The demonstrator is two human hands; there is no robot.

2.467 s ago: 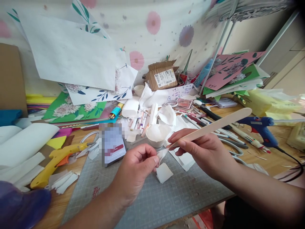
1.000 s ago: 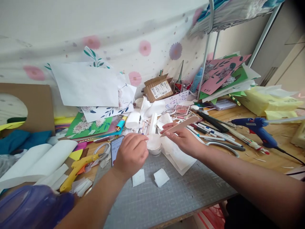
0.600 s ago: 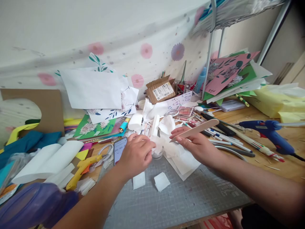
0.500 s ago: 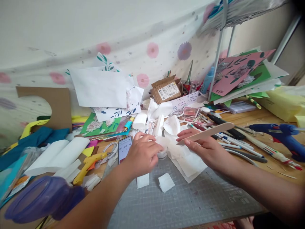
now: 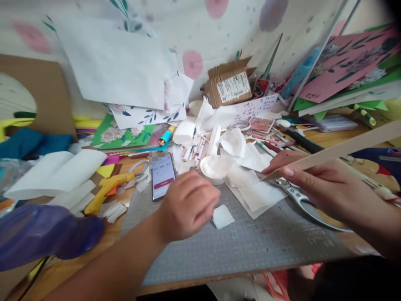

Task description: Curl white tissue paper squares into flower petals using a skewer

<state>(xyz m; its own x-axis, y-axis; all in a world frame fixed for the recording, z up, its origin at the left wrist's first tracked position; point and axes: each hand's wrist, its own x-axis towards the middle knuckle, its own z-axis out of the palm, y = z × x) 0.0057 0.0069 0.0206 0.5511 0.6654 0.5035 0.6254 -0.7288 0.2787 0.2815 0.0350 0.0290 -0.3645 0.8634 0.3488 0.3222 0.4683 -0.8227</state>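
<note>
My right hand (image 5: 338, 188) grips a flat wooden craft stick (image 5: 347, 144) between thumb and fingers; the stick slants up to the right. My left hand (image 5: 191, 202) is closed over the grey cutting mat (image 5: 244, 251), knuckles up. Its fingertips are turned down and hidden, so I cannot see what they hold, if anything. Just behind it stands a small white round tub (image 5: 214, 169). A small white square (image 5: 223, 216) lies on the mat to the right of this hand. White paper sheets (image 5: 260, 196) lie between the hands.
A phone (image 5: 163, 175) with a running timer lies left of the tub. Scissors (image 5: 310, 209) lie under my right hand. At left are a yellow glue gun (image 5: 106, 192) and a purple translucent object (image 5: 46, 234). A cardboard box (image 5: 230, 83) stands at the back.
My left hand has come away from the tub toward the mat's front, and its fingers have closed. The second white square no longer shows. The view has tilted down; the stick stays in my right hand.
</note>
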